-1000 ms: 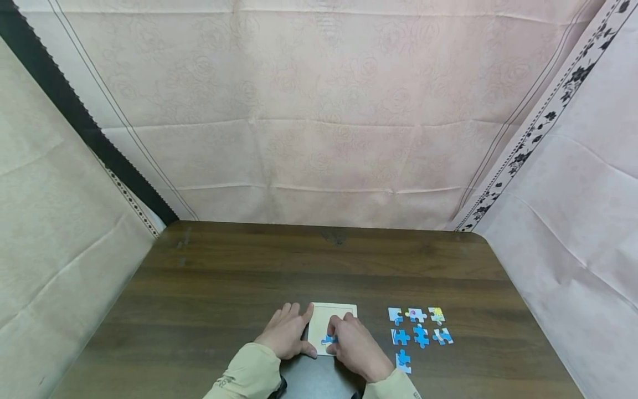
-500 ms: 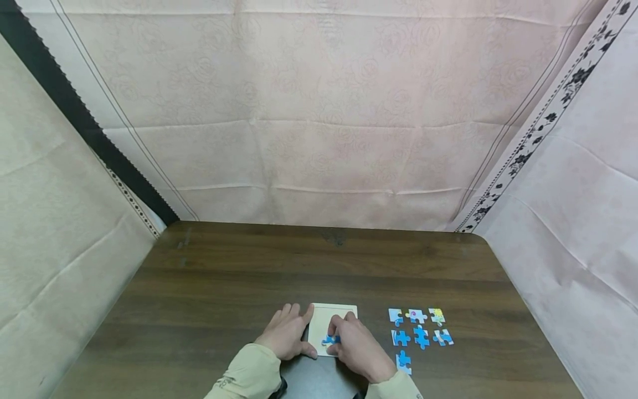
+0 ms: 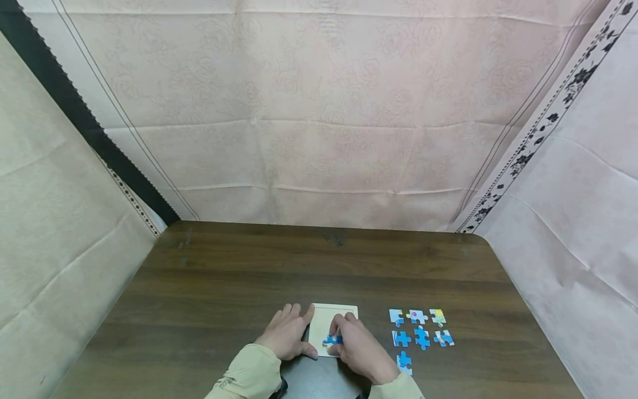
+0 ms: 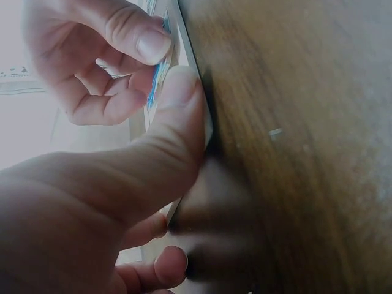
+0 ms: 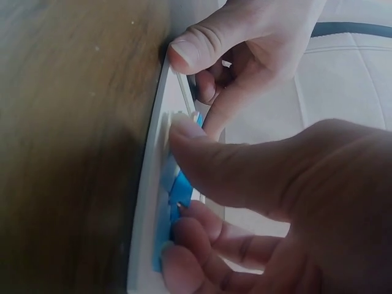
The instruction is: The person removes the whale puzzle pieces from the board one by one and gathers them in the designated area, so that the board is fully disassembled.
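A cream square puzzle board (image 3: 320,318) lies near the front of the brown table. My left hand (image 3: 286,333) rests along its left side, thumb on the near left corner and index finger stretched toward the far corner. Over the near half of the board, my right hand (image 3: 360,348) pinches a blue jigsaw piece (image 5: 182,188) between thumb and fingers, low against the board. Blue also shows in the head view on jigsaw pieces (image 3: 329,340) left of the right fingers. The right hand hides much of the board, so I cannot tell where one piece ends and another begins.
Several loose jigsaw pieces (image 3: 421,337), mostly blue and white, lie in rows on the table (image 3: 224,277) right of the board. A grey surface (image 3: 319,379) shows between the forearms. Pale patterned cloth (image 3: 324,111) hangs behind and on both sides.
Both hands keep nearly the same place. My right fingers shift very slightly, and a little more blue shows on the board beside them.
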